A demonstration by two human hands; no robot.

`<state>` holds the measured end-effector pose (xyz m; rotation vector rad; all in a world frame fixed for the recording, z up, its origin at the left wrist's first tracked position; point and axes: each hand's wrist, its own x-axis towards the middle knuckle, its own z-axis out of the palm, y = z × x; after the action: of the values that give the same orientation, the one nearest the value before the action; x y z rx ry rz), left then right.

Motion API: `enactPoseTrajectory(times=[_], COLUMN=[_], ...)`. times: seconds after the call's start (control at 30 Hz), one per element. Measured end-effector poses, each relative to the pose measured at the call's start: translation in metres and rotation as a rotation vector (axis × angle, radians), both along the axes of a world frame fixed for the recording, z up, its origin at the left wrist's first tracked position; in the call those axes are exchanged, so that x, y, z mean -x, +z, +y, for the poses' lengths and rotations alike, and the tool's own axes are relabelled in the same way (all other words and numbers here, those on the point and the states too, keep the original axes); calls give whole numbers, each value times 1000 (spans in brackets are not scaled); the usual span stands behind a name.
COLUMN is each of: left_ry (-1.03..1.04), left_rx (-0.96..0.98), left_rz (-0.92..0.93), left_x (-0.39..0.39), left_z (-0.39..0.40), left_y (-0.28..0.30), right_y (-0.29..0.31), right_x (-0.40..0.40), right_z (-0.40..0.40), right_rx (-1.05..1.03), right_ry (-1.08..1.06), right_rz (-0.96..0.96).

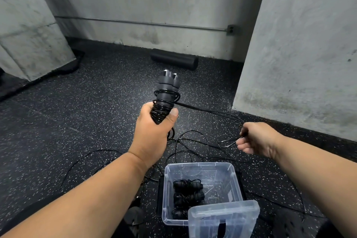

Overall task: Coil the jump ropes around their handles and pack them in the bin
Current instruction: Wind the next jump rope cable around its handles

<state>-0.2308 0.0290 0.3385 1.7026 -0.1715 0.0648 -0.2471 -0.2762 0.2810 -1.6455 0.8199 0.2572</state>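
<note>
Your left hand [152,133] grips the pair of black jump rope handles [167,91] held side by side and tilted up away from you, its fingers and thumb curled round the lower part where the thin black rope [208,111] is already wound in many turns. From the handles the rope runs right and down towards your right hand [255,138], which pinches the free length between curled fingers, low and well apart from the handles. More loose rope [193,141] lies tangled on the speckled rubber floor [87,102] between your hands and beyond the clear plastic bin [230,183]. Three coiled bundles [188,196] already lie in the left side of the bin, and its lid [224,216] leans at the near right corner.

The rope looks light, glossy and springy, so I judge it will slip and loosen unless each turn is laid under tension; keep your left thumb pressing the wound turns. Hold the handles at their middle, where the grip is firm, and let the cord slide through your right fingers rather than clamping it. The tangle on the floor may snag as you draw it in. A black foam roller [174,61] lies by the far concrete wall [154,6].
</note>
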Motion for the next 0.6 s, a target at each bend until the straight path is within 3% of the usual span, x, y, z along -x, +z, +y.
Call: enactPoseTrajectory(times=[0.4,0.6], left_ry=[-158,-231], left_rx=[83,177], left_rz=[-107,50], left_x=[-1,0], left_z=[1,0], left_y=[3,4], right_y=[-10,-3], right_x=[10,8], right_z=[7,9], right_rx=[42,561], right_ry=[124,411], right_rz=[134,120])
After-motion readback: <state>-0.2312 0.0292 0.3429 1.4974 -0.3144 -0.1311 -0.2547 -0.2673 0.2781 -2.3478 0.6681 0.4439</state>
